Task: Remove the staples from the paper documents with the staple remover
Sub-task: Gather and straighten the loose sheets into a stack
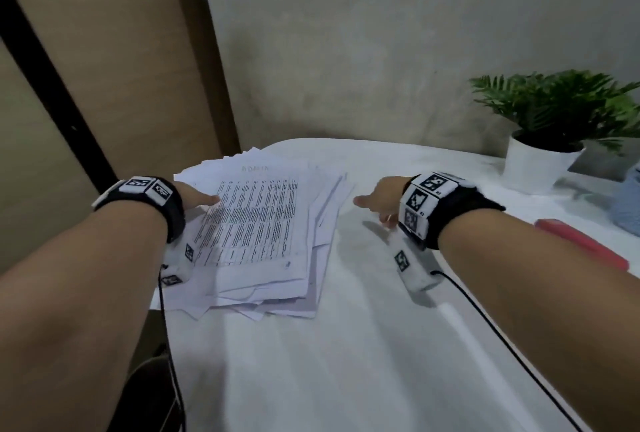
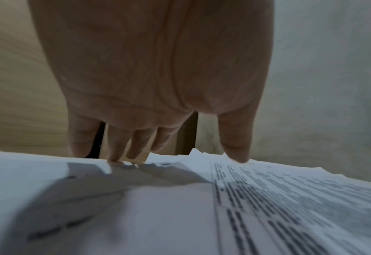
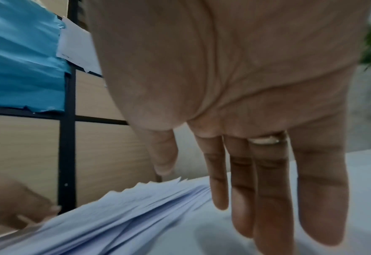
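A loose stack of printed paper documents point(image 1: 263, 227) lies on the left part of the white table point(image 1: 346, 362); the top sheet carries dense columns of text. My left hand point(image 1: 199, 198) rests on the stack's left edge, its straight fingers point(image 2: 134, 146) touching the paper point(image 2: 267, 198). My right hand point(image 1: 375, 199) hovers palm down just right of the stack, with straight fingers point(image 3: 267, 189) that hold nothing; the pile's fanned edges point(image 3: 125, 215) show beside them. A red object point(image 1: 581, 244), possibly the staple remover, lies at the right; its form is unclear.
A potted green plant point(image 1: 540, 141) in a white pot stands at the back right. A pale blue object point(image 1: 628, 203) sits at the right edge. A wooden panel with a black frame point(image 1: 104, 85) rises left of the table. Black cables point(image 1: 502, 338) trail from both wrists.
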The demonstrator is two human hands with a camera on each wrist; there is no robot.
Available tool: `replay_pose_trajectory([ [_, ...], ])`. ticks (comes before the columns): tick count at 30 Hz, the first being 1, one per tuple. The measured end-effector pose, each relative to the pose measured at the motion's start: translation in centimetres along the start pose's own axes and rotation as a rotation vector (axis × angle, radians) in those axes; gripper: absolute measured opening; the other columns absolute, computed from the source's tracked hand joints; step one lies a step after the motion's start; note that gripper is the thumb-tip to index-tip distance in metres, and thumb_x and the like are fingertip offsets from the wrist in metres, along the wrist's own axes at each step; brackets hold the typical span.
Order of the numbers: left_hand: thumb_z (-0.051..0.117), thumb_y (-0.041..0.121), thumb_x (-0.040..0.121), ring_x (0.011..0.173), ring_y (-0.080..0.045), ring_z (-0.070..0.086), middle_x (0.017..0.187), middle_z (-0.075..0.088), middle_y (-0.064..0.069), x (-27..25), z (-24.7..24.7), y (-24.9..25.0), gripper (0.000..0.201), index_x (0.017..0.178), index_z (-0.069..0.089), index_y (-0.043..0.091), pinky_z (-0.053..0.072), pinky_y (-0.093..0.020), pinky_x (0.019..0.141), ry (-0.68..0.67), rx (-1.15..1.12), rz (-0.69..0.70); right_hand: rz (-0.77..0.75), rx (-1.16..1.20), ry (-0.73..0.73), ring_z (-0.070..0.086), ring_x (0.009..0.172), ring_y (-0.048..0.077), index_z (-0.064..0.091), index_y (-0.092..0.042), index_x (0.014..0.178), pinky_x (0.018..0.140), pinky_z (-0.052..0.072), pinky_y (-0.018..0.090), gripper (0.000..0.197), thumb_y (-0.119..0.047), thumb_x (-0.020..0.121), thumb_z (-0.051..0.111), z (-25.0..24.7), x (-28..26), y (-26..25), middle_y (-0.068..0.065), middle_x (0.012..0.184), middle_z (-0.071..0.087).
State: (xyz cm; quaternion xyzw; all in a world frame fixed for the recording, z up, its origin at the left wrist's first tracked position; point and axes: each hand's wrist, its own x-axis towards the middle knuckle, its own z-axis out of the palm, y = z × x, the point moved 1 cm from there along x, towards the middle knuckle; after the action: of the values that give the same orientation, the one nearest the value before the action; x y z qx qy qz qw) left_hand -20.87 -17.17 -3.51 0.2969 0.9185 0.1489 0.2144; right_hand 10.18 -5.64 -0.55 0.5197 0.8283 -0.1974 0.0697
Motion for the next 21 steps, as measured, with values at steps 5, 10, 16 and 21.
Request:
replay_pose_trajectory([
  [5, 0.066, 0.042, 0.084, 0.123, -0.028, 0.047, 0.132, 0.052, -0.012, 1.6, -1.5, -1.5, 0.063, 0.132, 0.048, 0.005, 0.033, -0.037, 0.107, -0.029, -0.098, -0.089, -0.071, -0.161, -0.028, 0.043, 0.127, 0.032, 0.058, 0.0, 0.12, 0.113, 0.024, 0.04, 0.061, -0.043, 0.102, 0.018, 2.8, 1.8, -6.2, 0.023, 0.134, 0.049],
  [10, 0.065, 0.034, 0.087, 0.11, -0.023, 0.048, 0.104, 0.059, -0.011, 2.4, -2.4, -2.4, 0.054, 0.13, 0.05, 0.004, 0.035, -0.031, 0.094, -0.215, -0.171, -0.15, -0.124, -0.261, 0.014, 0.051, 0.12, 0.028, 0.062, -0.013, 0.116, 0.102, 0.037, 0.037, 0.06, -0.057, 0.095, 0.029, 3.4, 3.4, -7.4, 0.012, 0.134, 0.054],
  [16, 0.075, 0.043, 0.073, 0.136, -0.02, 0.035, 0.148, 0.038, -0.003, 2.1, -2.5, -1.8, 0.082, 0.14, 0.04, 0.011, 0.025, -0.032, 0.114, -0.349, -0.126, -0.122, -0.053, -0.187, 0.049, 0.061, 0.073, 0.023, 0.044, -0.022, 0.052, 0.079, 0.049, 0.03, 0.053, -0.064, 0.084, 0.047, 3.6, 3.2, -8.2, -0.003, 0.056, 0.047],
  [21, 0.075, 0.039, 0.077, 0.122, -0.027, 0.05, 0.137, 0.05, -0.015, 2.2, -2.4, -1.9, 0.076, 0.136, 0.046, 0.002, 0.037, -0.037, 0.108, -0.211, 0.061, -0.118, -0.033, 0.014, -0.064, 0.05, 0.065, 0.02, 0.045, -0.016, 0.061, 0.077, 0.04, 0.028, 0.046, -0.054, 0.082, 0.061, 3.0, 2.2, -8.8, 0.001, 0.063, 0.048],
])
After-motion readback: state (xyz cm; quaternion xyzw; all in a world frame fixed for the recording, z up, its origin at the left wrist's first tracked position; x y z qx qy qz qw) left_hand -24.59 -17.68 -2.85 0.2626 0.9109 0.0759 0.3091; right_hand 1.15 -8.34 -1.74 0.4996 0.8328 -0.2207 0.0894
